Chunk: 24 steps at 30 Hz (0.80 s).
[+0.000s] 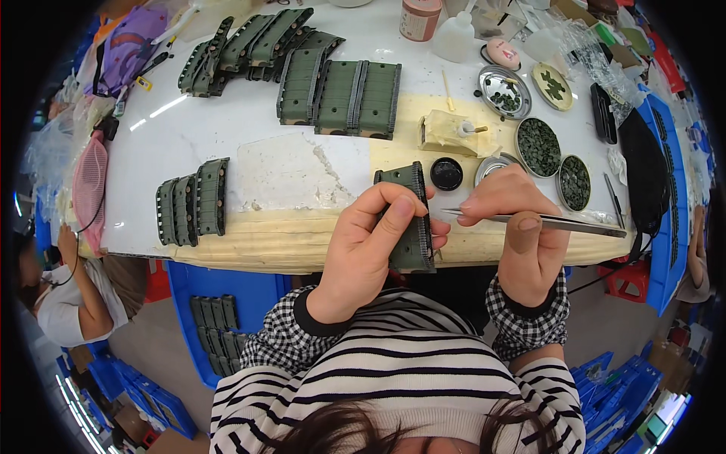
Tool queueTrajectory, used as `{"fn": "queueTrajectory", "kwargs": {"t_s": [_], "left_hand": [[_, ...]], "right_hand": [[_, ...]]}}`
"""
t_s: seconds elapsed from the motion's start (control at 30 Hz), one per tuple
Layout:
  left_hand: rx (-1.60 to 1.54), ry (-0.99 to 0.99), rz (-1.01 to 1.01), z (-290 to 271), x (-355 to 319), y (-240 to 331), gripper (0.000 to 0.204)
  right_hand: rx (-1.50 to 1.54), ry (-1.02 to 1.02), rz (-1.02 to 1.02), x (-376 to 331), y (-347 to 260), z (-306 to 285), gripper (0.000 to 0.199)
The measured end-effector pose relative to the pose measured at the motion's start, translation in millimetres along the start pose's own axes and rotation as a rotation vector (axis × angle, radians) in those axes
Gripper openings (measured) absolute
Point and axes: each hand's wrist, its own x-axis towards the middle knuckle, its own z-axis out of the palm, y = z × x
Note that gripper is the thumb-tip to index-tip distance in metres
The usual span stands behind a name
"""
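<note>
Green ribbed piece (412, 246) | left hand (355, 253) pinching it | right hand (532, 198) pinching metal tweezers (578, 225)

No txt, nos. or signs were legible in the head cam view. The reddish jar (420, 19) up top had pale print on its side, too small & blurry to read; the pink oval item (504, 54) nearby bore a red mark, also unclear.

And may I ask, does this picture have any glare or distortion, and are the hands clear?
Head view: bright glare streaks on the white table toward upper left; head view: the table's near edge bows, corners are black; head view: left hand and right hand look fairly sharp.
</note>
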Motion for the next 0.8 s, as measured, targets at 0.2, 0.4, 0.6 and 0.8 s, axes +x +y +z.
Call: {"fn": "queueTrajectory", "kwargs": {"t_s": [0.2,0.4,0.6,0.8], "left_hand": [[0.070,-0.045,0.038,-8,0,-3,0.021],[0.102,-0.027,0.021,-9,-1,0,0.024],[0.058,-0.074,0.010,-11,-2,1,0.021],[0.085,-0.063,0.013,-11,-3,1,0.020]], "right_hand": [[-0.005,-0.038,0.021,2,0,4,0.027],[0.005,-0.066,0.074,4,-4,6,0.023],[0.036,-0.087,0.091,5,-6,6,0.018],[0.038,-0.109,0.071,6,-8,4,0.016]]}}
